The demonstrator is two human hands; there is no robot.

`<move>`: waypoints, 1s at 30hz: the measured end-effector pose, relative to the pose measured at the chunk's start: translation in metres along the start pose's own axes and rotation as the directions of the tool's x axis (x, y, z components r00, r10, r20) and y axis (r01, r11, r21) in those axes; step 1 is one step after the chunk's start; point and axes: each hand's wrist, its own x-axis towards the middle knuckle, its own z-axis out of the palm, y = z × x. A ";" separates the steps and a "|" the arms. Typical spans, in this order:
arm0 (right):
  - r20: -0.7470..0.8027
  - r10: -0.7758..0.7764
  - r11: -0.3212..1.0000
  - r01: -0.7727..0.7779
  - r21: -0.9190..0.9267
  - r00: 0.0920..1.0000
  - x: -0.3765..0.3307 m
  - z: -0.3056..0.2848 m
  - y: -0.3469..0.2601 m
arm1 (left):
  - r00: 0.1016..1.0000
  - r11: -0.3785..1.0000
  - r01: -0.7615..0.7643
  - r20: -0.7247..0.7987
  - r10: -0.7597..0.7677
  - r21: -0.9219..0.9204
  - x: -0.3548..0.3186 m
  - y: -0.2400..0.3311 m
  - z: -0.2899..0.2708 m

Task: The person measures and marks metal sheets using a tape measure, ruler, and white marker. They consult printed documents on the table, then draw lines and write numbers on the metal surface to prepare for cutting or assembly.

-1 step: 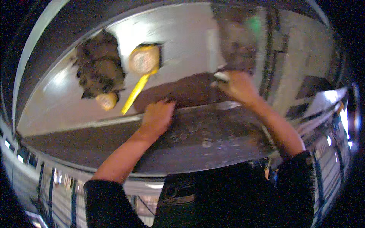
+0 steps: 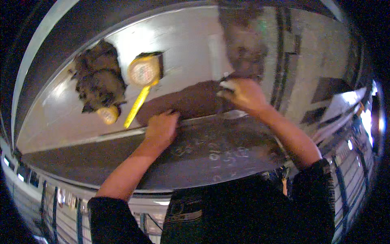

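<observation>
Observed right of centre: a small white piece (image 2: 228,85), grasped between bent fingers of the right hand (image 2: 246,94), at the right end of a dark brown band (image 2: 191,98). Found at the band's lower edge, toward its left end: the left hand (image 2: 161,129), with fingers curled; cannot tell from this view whether grasping anything or only resting. Noted just beyond the band, to the left: a yellow tape measure (image 2: 144,72), lying with blade (image 2: 138,106) drawn out toward the near side. Recorded farther left: a crumpled dark bundle (image 2: 101,83), with a round yellow object (image 2: 108,115) at its lower end. Seen beneath: a glossy grey panel (image 2: 187,36), bordered on the near side by a dark strip (image 2: 101,152) bearing pale marks (image 2: 227,155).
</observation>
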 end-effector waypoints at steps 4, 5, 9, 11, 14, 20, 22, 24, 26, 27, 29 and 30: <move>0.156 0.169 0.985 -0.162 -0.062 0.973 -0.009 -0.002 -0.018 | 0.995 0.998 0.044 0.095 -0.039 -0.042 -0.006 0.002 -0.011; 0.182 0.180 0.982 -0.168 -0.080 0.967 -0.012 -0.001 -0.016 | 0.994 0.998 0.046 0.096 -0.042 -0.043 -0.005 0.003 -0.010; 0.220 0.174 0.985 -0.169 -0.042 0.960 -0.017 0.008 -0.002 | 0.996 0.999 0.030 0.090 -0.028 -0.020 0.000 0.010 -0.015; 0.252 0.210 0.978 -0.207 -0.038 0.945 -0.021 0.005 -0.005 | 0.994 0.998 0.066 0.093 -0.064 -0.013 0.000 0.013 -0.015; 0.239 0.207 0.976 -0.215 0.012 0.949 -0.031 0.008 -0.002 | 0.992 0.995 0.091 0.095 -0.088 -0.029 -0.001 0.017 -0.017; 0.250 0.191 0.976 -0.210 0.050 0.949 -0.039 0.020 0.005 | 0.999 0.999 0.021 0.023 -0.022 0.046 -0.005 0.012 -0.007; 0.274 0.187 0.978 -0.206 0.039 0.943 -0.038 0.020 0.004 | 0.999 0.997 0.011 0.037 -0.014 0.081 -0.006 0.013 -0.006; 0.305 0.185 0.980 -0.199 0.018 0.934 -0.035 0.020 0.005 | 0.998 0.994 0.000 0.059 -0.007 0.111 -0.005 0.015 -0.008; 0.290 0.172 0.982 -0.186 0.022 0.941 -0.036 0.021 0.006 | 0.997 0.990 -0.081 -0.009 0.082 0.115 -0.003 0.016 -0.008; 0.282 0.166 0.983 -0.180 0.023 0.945 -0.037 0.022 0.007 | 0.991 0.986 -0.121 -0.044 0.127 0.118 -0.003 0.016 -0.009; 0.262 0.160 0.983 -0.177 0.042 0.952 -0.040 0.026 0.011 | 0.997 0.988 -0.057 0.066 0.048 0.141 0.002 0.019 -0.010; 0.249 0.156 0.983 -0.174 0.052 0.956 -0.041 0.027 0.012 | 0.993 0.987 -0.026 0.118 0.007 0.158 0.003 0.020 -0.011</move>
